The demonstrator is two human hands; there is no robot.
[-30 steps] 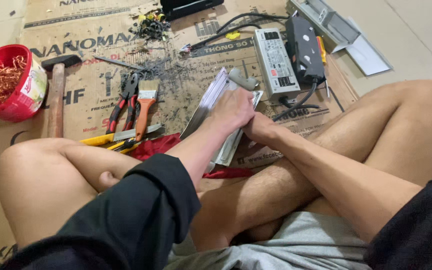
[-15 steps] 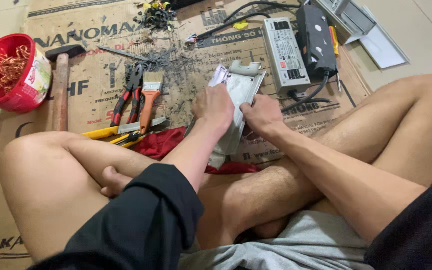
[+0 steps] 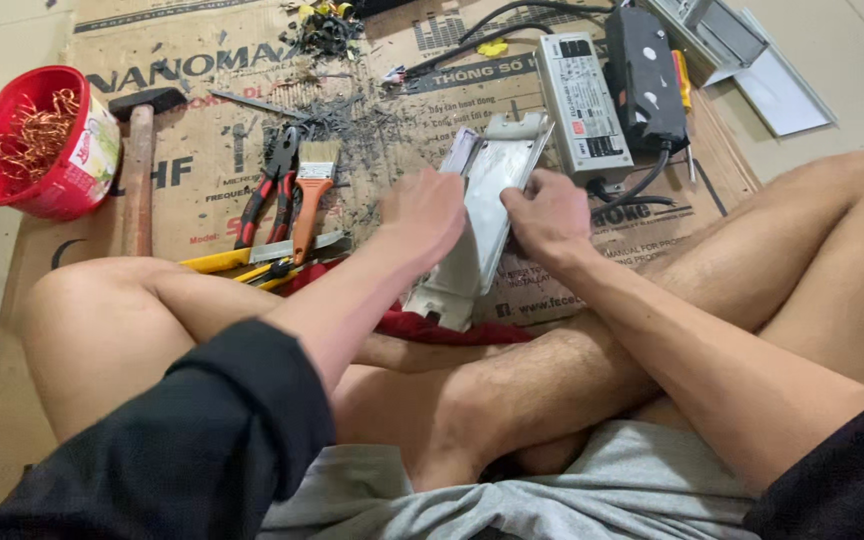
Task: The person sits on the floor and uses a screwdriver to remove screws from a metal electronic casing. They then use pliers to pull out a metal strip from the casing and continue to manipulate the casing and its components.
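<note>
Pale tiled floor (image 3: 852, 40); flattened brown cardboard sheet (image 3: 202, 170) spread over it; soft even light.

There is only one view, from a camera on the person's head, and it looks steeply down and a little forward over the crossed legs to the cardboard sheet (image 3: 202, 190) on the floor. It is close: both forearms fill the lower part, and the metal housing (image 3: 482, 215) lies near the centre.
</note>
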